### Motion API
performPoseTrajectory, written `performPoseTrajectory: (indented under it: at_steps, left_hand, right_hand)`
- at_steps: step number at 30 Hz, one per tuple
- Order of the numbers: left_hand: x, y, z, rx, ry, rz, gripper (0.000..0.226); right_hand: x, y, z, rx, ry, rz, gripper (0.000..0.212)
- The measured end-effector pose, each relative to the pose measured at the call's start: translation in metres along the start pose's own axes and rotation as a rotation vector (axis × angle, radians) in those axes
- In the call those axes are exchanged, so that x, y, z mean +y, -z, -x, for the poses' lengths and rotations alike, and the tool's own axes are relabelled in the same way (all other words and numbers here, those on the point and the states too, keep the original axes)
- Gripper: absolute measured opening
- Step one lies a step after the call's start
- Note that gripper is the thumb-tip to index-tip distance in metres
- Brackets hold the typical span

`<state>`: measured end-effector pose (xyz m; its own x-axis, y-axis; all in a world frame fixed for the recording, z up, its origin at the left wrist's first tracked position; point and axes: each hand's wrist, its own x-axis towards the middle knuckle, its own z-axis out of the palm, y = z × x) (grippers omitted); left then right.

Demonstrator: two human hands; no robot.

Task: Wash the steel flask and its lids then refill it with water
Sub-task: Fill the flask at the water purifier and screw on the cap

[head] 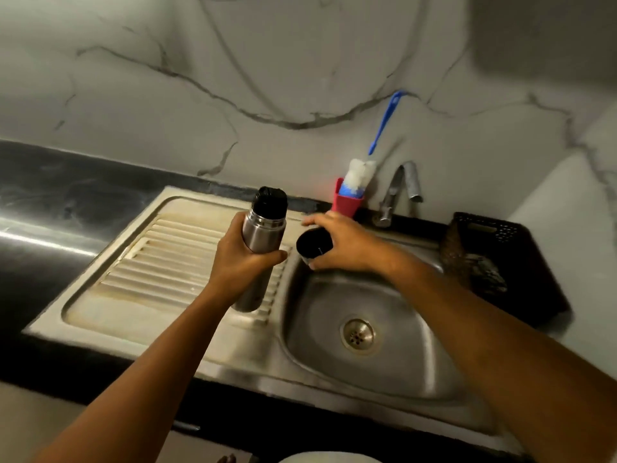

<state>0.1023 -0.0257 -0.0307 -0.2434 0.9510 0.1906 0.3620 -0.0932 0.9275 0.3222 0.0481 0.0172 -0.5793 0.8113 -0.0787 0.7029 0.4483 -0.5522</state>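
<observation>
The sink basin lay open above its drain. Behind the basin stood the tap and a red holder with a bottle brush — left of the basin ran the ribbed drainboard, open; a black basket crowded the basin's right rim.

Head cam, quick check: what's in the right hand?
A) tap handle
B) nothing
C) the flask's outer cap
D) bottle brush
C: the right hand grips the outer cap, dark inside facing the camera, beside the flask held in the left hand. The bottle brush stands untouched in the red holder by the tap.
</observation>
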Motion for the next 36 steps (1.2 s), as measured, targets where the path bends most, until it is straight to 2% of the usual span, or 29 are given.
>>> performPoseTrajectory:
  at_steps: [3, 6, 11, 15, 20, 24, 27, 30, 32, 35, 36]
  left_hand:
    - [0.02, -0.037, -0.008, -0.1, -0.082, 0.006, 0.064]
    - [0.038, -0.07, -0.014, -0.194, -0.158, -0.016, 0.066]
    - [0.061, -0.117, -0.014, -0.371, -0.214, 0.009, 0.079]
    - [0.069, -0.14, -0.014, -0.485, -0.247, 0.006, 0.08]
    - [0.077, -0.156, -0.014, -0.546, -0.27, 0.001, 0.081]
    - [0.074, -0.159, -0.015, -0.554, -0.27, -0.021, 0.086]
    - [0.071, -0.16, -0.015, -0.572, -0.28, -0.033, 0.094]
    - [0.065, -0.158, -0.016, -0.561, -0.262, -0.028, 0.087]
    - [0.059, -0.155, -0.018, -0.537, -0.239, -0.025, 0.085]
    - [0.051, -0.151, -0.022, -0.508, -0.218, -0.036, 0.089]
    - [0.049, -0.149, -0.023, -0.503, -0.216, -0.04, 0.09]
  right_hand:
    - [0.002, 0.054, 0.031, 0.099, -0.035, -0.075, 0.077]
    - [0.005, 0.097, 0.058, 0.213, -0.087, -0.013, 0.073]
    - [0.006, 0.143, 0.103, 0.236, -0.087, -0.01, 0.057]
    - [0.006, 0.151, 0.119, 0.185, -0.063, 0.018, 0.054]
    - [0.007, 0.147, 0.115, 0.108, -0.093, 0.156, 0.056]
    - [-0.004, 0.148, 0.112, 0.17, -0.248, 0.31, 0.047]
    - [-0.008, 0.138, 0.104, 0.186, -0.407, 0.485, 0.061]
    - [-0.006, 0.134, 0.1, 0.171, -0.437, 0.354, 0.063]
    - [-0.005, 0.139, 0.103, 0.111, -0.342, 0.147, 0.05]
    - [-0.002, 0.144, 0.104, -0.004, -0.165, 0.057, 0.062]
    - [-0.001, 0.144, 0.102, -0.003, -0.147, 0.065, 0.059]
